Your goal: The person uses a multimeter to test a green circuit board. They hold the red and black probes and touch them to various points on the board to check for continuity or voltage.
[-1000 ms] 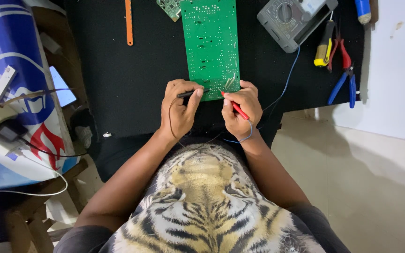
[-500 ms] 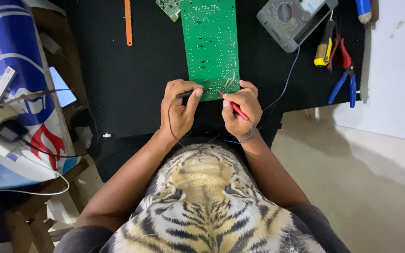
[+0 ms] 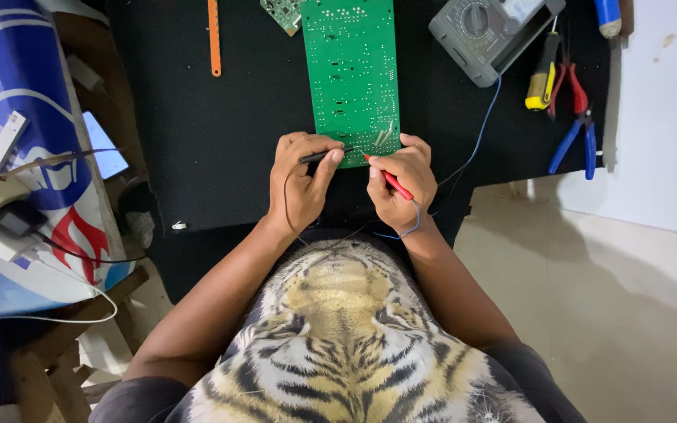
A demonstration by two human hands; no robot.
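A long green circuit board (image 3: 352,70) lies on a black mat (image 3: 213,149). My left hand (image 3: 299,180) pinches a black test probe (image 3: 324,155) whose tip touches the board's near edge. Just to its right, my right hand (image 3: 403,182) grips a red test probe (image 3: 389,180), also pointed at the near edge. Thin leads run from both probes back toward me. A grey multimeter (image 3: 489,31) sits at the far right of the mat, with a blue wire (image 3: 481,133) trailing from it toward my right hand.
Beside the multimeter lie a yellow-handled tool (image 3: 542,78), red-handled pliers (image 3: 577,90) and blue-handled pliers (image 3: 577,145). An orange strip (image 3: 214,39) and a small green board (image 3: 282,12) lie at the far left. A blue and white panel (image 3: 21,157) with cables stands left.
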